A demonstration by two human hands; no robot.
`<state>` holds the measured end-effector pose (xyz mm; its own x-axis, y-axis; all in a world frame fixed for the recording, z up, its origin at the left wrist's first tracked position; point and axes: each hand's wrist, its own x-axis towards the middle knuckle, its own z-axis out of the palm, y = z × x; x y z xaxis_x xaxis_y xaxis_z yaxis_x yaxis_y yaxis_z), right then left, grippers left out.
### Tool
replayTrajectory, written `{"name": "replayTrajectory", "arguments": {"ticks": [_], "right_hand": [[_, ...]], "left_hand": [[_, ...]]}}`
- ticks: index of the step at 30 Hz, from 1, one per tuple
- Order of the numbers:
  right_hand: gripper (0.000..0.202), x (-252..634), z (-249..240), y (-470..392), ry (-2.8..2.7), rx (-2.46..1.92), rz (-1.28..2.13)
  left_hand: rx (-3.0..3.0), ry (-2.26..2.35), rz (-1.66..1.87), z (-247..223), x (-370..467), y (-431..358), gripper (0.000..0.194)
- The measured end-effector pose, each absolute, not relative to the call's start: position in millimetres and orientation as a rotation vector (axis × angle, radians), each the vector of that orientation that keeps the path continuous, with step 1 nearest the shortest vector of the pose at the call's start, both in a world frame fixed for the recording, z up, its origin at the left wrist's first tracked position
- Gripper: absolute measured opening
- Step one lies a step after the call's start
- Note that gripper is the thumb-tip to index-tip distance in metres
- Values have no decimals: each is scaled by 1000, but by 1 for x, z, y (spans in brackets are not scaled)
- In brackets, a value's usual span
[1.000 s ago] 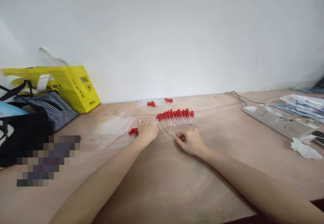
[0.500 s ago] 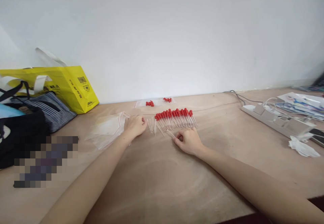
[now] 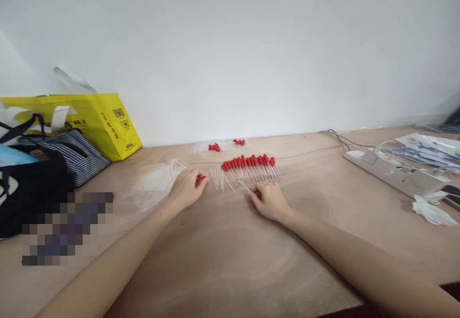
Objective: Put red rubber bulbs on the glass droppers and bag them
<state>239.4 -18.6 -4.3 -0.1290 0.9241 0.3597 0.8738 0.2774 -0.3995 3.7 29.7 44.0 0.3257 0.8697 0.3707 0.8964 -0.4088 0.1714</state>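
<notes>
My left hand (image 3: 185, 189) is closed, with a red rubber bulb (image 3: 201, 179) showing between thumb and fingers. A thin clear dropper tube (image 3: 245, 186) is pinched in my right hand (image 3: 270, 200), its free end pointing up and to the left. Just beyond that hand lies a row of droppers (image 3: 247, 162), clear tubes topped with red bulbs, side by side on the table. Between my left hand and this row lie several bare tubes (image 3: 217, 179). Two small heaps of red bulbs (image 3: 214, 147) rest on a clear bag near the wall.
Clear zip bags (image 3: 153, 181) lie left of my left hand. At the far left stand a yellow bag (image 3: 125, 138), a striped pouch (image 3: 86, 159) and a black bag (image 3: 36, 193). A power strip (image 3: 381, 169) with cables and a crumpled tissue (image 3: 434, 211) are on the right.
My left hand has turned and drawn slightly back to the left, and a red bulb now shows in its fingers. My right hand keeps the tube, almost unmoved.
</notes>
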Motion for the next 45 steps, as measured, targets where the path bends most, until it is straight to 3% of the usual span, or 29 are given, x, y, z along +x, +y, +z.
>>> {"name": "replayTrajectory", "arguments": {"ticks": [5, 11, 24, 38, 45], "right_hand": [[12, 244, -10, -15, -1997, -1454, 159], [22, 241, -11, -20, -2119, -1121, 210], [18, 222, -7, -34, -2243, -1028, 246], [32, 228, -8, -26, -2426, -889, -148], [27, 221, -7, -26, -2404, -878, -191]], "left_hand": [[-2887, -1346, -733, 21, 20, -15, 13], [-2920, -1417, -879, 3, 21, -19, 15], [-2877, -1363, -1043, 3, 18, -16, 16], [-2887, -1073, -884, 1, 21, -19, 15], [-2868, -1029, -884, 0, 23, -21, 18]]}}
